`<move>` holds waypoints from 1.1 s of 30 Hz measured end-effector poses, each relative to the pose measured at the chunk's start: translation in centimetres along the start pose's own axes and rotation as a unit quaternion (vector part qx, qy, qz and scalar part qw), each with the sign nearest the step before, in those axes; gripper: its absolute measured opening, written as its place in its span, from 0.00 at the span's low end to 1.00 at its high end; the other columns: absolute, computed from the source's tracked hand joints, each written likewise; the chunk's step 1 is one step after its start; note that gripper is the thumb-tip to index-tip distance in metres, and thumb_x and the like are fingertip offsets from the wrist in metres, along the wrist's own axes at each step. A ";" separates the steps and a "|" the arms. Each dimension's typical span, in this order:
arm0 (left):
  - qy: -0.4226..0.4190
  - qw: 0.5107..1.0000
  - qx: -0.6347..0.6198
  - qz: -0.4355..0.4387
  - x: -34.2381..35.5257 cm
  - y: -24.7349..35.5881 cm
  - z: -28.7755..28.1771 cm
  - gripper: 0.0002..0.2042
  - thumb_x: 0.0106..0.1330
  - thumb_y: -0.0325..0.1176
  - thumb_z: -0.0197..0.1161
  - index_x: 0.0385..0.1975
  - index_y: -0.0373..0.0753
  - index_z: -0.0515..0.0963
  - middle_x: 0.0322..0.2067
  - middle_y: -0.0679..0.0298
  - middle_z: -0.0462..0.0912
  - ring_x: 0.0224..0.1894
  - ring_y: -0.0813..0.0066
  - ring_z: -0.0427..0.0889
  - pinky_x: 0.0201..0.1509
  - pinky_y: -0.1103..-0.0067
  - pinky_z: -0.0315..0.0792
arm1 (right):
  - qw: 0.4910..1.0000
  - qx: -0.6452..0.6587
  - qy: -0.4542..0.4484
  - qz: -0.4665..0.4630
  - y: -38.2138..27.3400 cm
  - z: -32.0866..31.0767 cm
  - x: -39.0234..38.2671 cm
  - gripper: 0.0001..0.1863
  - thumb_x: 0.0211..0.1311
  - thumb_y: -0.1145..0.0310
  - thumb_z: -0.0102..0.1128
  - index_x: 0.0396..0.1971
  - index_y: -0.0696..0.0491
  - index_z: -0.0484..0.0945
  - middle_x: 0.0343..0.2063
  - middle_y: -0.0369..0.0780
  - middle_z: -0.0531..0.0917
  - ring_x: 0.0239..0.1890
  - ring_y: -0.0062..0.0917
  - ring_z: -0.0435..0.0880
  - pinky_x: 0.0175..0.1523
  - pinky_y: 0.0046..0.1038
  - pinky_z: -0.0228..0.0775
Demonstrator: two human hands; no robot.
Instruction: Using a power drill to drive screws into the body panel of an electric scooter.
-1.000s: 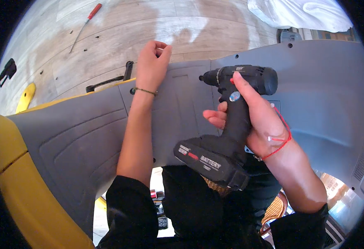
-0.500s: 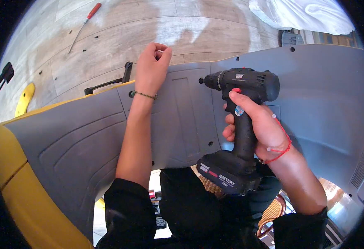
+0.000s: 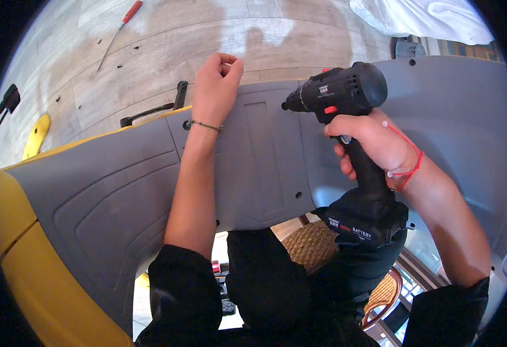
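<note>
In my right hand (image 3: 375,141) is a black cordless drill (image 3: 343,92) with a red switch and a battery pack at its base. My fingers wrap round its handle. The chuck points left and down at the grey moulded panel (image 3: 265,150), near its far edge; whether the tip touches a hole there is hard to tell. My left forearm lies across the panel, and my left hand (image 3: 216,87) is at its far edge with the fingers curled in. Whatever those fingers may hold is hidden. Dark round holes dot the panel, one (image 3: 299,195) nearer me.
Beyond the panel, a red-handled screwdriver (image 3: 131,13) and several small dark screws lie on the wood-look floor. A yellow curved piece (image 3: 36,137) and a black bracket (image 3: 155,113) are at the left. White cloth (image 3: 421,23) lies far right. Yellow padding (image 3: 51,283) borders the near left.
The drill has tilted, its rear end rising and its battery base swinging right. My right hand has shifted right with it. My left hand has moved only slightly.
</note>
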State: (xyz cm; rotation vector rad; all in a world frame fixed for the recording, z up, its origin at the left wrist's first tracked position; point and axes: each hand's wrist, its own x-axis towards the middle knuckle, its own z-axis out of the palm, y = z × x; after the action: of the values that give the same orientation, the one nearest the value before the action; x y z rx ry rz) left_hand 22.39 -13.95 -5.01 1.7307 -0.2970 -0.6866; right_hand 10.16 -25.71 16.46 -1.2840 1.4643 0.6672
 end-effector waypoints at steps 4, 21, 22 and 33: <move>-0.004 1.000 -0.015 -0.007 0.0 0.1 0.1 0.14 0.62 0.38 0.60 0.35 0.31 0.76 0.20 0.64 0.77 0.23 0.78 0.74 0.29 0.77 0.68 | 1.000 0.007 -0.001 0.006 -0.1 -0.2 0.0 0.15 0.49 0.61 0.63 0.33 0.53 0.74 0.20 0.35 0.74 0.16 0.19 0.73 0.20 0.23 0.66; -0.024 1.000 -0.002 -0.009 0.1 0.5 -0.1 0.14 0.64 0.38 0.61 0.39 0.33 0.76 0.23 0.68 0.76 0.24 0.85 0.71 0.27 0.84 0.64 | 1.000 0.008 -0.007 0.019 0.0 -0.6 0.1 0.14 0.48 0.59 0.64 0.30 0.51 0.74 0.19 0.33 0.74 0.16 0.17 0.72 0.19 0.22 0.65; -0.025 1.000 -0.007 -0.012 0.1 0.5 -0.1 0.14 0.64 0.38 0.61 0.39 0.33 0.76 0.23 0.68 0.76 0.24 0.85 0.71 0.26 0.84 0.64 | 1.000 0.010 -0.005 0.017 0.0 -0.5 0.1 0.14 0.48 0.59 0.64 0.29 0.51 0.74 0.19 0.33 0.73 0.16 0.17 0.72 0.18 0.21 0.65; -0.012 1.000 -0.004 -0.005 0.2 0.7 0.0 0.13 0.62 0.38 0.60 0.37 0.32 0.75 0.20 0.66 0.76 0.23 0.80 0.73 0.28 0.79 0.67 | 1.000 0.007 -0.001 0.009 0.2 -0.5 0.4 0.13 0.49 0.59 0.63 0.28 0.51 0.74 0.18 0.33 0.73 0.15 0.17 0.72 0.19 0.22 0.65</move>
State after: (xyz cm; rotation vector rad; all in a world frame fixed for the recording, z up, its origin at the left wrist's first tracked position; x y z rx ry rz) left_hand 22.67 -14.24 -4.41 1.7175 -0.3027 -0.7160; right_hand 9.81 -26.22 16.18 -1.2608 1.4785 0.6687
